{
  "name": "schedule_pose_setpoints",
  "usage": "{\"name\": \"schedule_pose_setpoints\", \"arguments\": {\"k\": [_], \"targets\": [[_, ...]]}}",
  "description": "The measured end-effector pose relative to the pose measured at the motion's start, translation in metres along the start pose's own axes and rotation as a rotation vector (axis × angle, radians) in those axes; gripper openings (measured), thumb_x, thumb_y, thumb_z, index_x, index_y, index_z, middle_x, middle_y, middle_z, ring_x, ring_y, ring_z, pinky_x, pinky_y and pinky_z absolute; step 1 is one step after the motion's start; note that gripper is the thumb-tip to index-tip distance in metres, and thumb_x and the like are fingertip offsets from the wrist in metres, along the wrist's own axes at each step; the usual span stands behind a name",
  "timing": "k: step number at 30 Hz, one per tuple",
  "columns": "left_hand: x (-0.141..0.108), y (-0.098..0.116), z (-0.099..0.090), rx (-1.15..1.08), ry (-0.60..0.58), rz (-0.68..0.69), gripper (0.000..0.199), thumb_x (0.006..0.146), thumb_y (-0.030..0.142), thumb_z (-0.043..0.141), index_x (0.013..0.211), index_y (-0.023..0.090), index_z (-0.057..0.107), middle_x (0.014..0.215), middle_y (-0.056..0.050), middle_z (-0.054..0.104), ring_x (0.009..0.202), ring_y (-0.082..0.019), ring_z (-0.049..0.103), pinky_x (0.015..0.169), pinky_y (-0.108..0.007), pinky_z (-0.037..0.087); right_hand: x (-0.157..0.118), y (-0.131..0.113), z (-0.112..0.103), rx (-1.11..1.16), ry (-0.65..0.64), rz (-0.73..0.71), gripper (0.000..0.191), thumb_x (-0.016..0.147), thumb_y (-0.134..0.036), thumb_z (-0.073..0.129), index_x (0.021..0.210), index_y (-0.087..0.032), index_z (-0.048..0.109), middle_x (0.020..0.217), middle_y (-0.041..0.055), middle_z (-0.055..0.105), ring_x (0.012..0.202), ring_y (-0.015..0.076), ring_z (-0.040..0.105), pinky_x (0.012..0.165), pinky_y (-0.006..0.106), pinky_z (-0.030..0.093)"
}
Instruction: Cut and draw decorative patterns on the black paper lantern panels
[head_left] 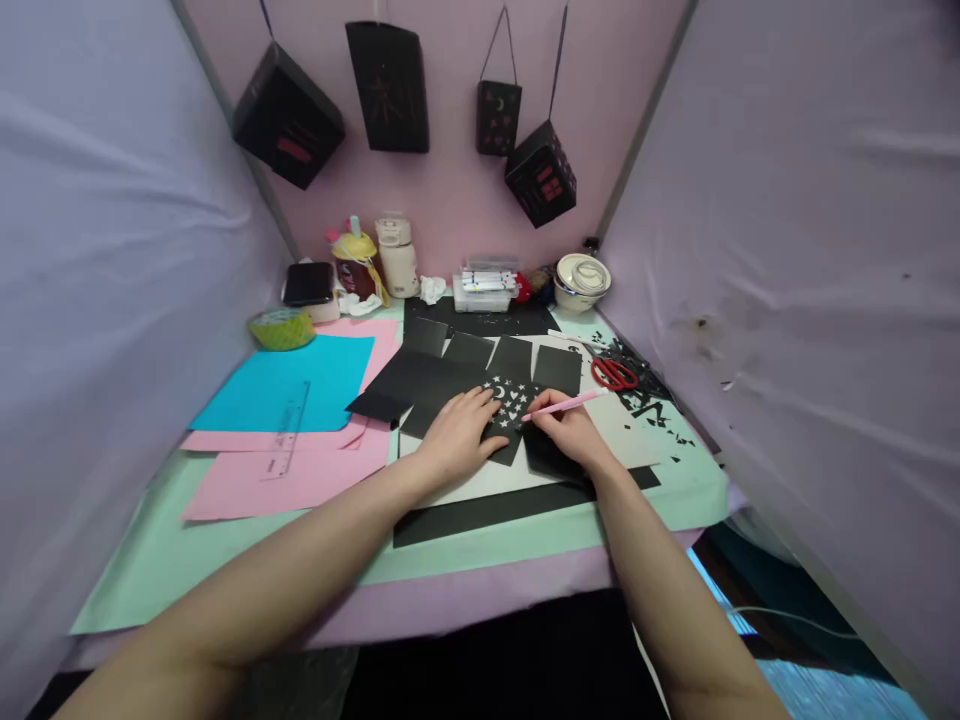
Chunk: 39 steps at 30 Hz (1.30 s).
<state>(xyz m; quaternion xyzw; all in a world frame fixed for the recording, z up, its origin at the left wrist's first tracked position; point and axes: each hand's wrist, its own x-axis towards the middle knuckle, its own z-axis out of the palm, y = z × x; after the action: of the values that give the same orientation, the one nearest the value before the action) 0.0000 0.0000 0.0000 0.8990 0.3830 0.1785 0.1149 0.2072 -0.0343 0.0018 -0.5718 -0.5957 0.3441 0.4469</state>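
Observation:
Black card (506, 452) with cut-out moon, stars and hearts lies on a white board (465, 492). My left hand (463, 428) rests flat on its left side, fingers spread and holding nothing. My right hand (564, 428) is closed around a pink pen-like tool (574, 402), whose tip touches or hovers just over the card's right side beside the cut-outs. Plain black pieces (557, 368) lie behind the card, and a larger folded black sheet (420, 380) spreads to the left. Part of the card is hidden under my fingers.
Red-handled scissors (615, 374) and black scraps (660, 412) lie right. Blue paper (300, 365), pink sheets (225, 488) and a clear ruler (289, 430) lie left. A marker box (484, 293), bottle (397, 260) and bowl (581, 283) stand behind; black lanterns (289, 120) hang above.

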Motion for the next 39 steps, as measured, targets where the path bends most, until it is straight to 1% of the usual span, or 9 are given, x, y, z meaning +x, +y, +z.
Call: {"name": "schedule_pose_setpoints", "arguments": {"k": [3, 8, 10, 12, 14, 17, 19, 26, 39], "targets": [[-0.0019, -0.0007, 0.0013, 0.06, -0.063, -0.02, 0.055, 0.088, 0.045, 0.06, 0.133, 0.014, 0.053, 0.147, -0.013, 0.043, 0.139, -0.03, 0.033, 0.115, -0.046, 0.024, -0.0016, -0.0016, -0.0005, -0.023, -0.012, 0.004, 0.002, 0.072, -0.022, 0.06, 0.074, -0.021, 0.06, 0.074, -0.0025, 0.062, 0.071, 0.0161, 0.055, 0.067, 0.027, 0.04], [-0.0025, 0.0029, 0.0013, 0.13, -0.104, -0.039, 0.055, 0.091, 0.046, 0.055, 0.135, 0.013, 0.05, 0.149, -0.013, 0.04, 0.14, -0.029, 0.031, 0.115, -0.044, 0.023, -0.0026, -0.0021, -0.0019, -0.035, -0.038, 0.014, 0.01, 0.075, -0.029, 0.063, 0.08, -0.022, 0.063, 0.081, -0.001, 0.065, 0.076, 0.017, 0.057, 0.068, 0.028, 0.041], [-0.0033, 0.0052, 0.001, 0.147, -0.109, -0.042, 0.056, 0.091, 0.046, 0.055, 0.135, 0.013, 0.05, 0.148, -0.013, 0.041, 0.14, -0.029, 0.032, 0.115, -0.044, 0.024, -0.002, -0.0007, -0.0019, -0.027, -0.039, 0.013, 0.013, 0.078, -0.033, 0.061, 0.082, -0.021, 0.063, 0.079, -0.0003, 0.066, 0.072, 0.0165, 0.056, 0.066, 0.028, 0.041], [-0.0042, 0.0071, 0.0007, 0.161, -0.111, -0.044, 0.055, 0.092, 0.046, 0.054, 0.135, 0.012, 0.05, 0.148, -0.013, 0.041, 0.14, -0.029, 0.032, 0.115, -0.044, 0.024, -0.0014, 0.0011, -0.0015, -0.024, -0.033, 0.013, 0.014, 0.081, -0.034, 0.056, 0.08, -0.021, 0.061, 0.071, -0.0008, 0.063, 0.065, 0.0155, 0.054, 0.062, 0.028, 0.04], [-0.005, 0.0079, 0.0007, 0.172, -0.111, -0.044, 0.055, 0.092, 0.046, 0.052, 0.135, 0.012, 0.05, 0.148, -0.014, 0.041, 0.14, -0.029, 0.032, 0.114, -0.044, 0.025, -0.0013, 0.0025, -0.0011, -0.036, -0.029, 0.007, 0.012, 0.081, -0.031, 0.055, 0.076, -0.021, 0.059, 0.068, -0.0012, 0.062, 0.064, 0.0153, 0.054, 0.061, 0.028, 0.04], [-0.0055, 0.0073, 0.0016, 0.182, -0.107, -0.036, 0.055, 0.093, 0.046, 0.051, 0.136, 0.012, 0.049, 0.148, -0.013, 0.041, 0.14, -0.03, 0.032, 0.114, -0.044, 0.025, -0.0024, 0.003, -0.0008, -0.071, -0.032, -0.009, 0.003, 0.074, -0.023, 0.058, 0.074, -0.021, 0.059, 0.074, -0.0013, 0.063, 0.07, 0.016, 0.056, 0.065, 0.028, 0.041], [-0.0056, 0.0063, 0.0025, 0.188, -0.105, -0.029, 0.055, 0.093, 0.046, 0.051, 0.136, 0.012, 0.049, 0.148, -0.013, 0.041, 0.14, -0.03, 0.032, 0.114, -0.044, 0.025, -0.0033, 0.0027, -0.001, -0.092, -0.038, -0.009, 0.004, 0.071, -0.02, 0.058, 0.074, -0.021, 0.06, 0.074, -0.0017, 0.063, 0.071, 0.0165, 0.056, 0.066, 0.028, 0.041], [-0.0063, 0.0046, 0.0034, 0.201, -0.089, -0.012, 0.054, 0.093, 0.047, 0.051, 0.134, 0.011, 0.051, 0.147, -0.013, 0.043, 0.138, -0.03, 0.034, 0.113, -0.043, 0.026, -0.0031, 0.0035, -0.0015, -0.125, -0.064, 0.004, 0.004, 0.071, -0.02, 0.057, 0.073, -0.021, 0.061, 0.076, -0.0009, 0.065, 0.072, 0.0171, 0.058, 0.067, 0.029, 0.042], [-0.0068, 0.0047, 0.0039, 0.197, -0.074, -0.01, 0.053, 0.093, 0.047, 0.05, 0.133, 0.012, 0.052, 0.146, -0.013, 0.044, 0.138, -0.029, 0.035, 0.113, -0.043, 0.026, -0.0032, 0.0004, 0.0003, -0.15, -0.073, -0.02, 0.005, 0.072, -0.021, 0.056, 0.071, -0.02, 0.061, 0.076, 0.0, 0.066, 0.075, 0.0176, 0.059, 0.07, 0.029, 0.044]]}}
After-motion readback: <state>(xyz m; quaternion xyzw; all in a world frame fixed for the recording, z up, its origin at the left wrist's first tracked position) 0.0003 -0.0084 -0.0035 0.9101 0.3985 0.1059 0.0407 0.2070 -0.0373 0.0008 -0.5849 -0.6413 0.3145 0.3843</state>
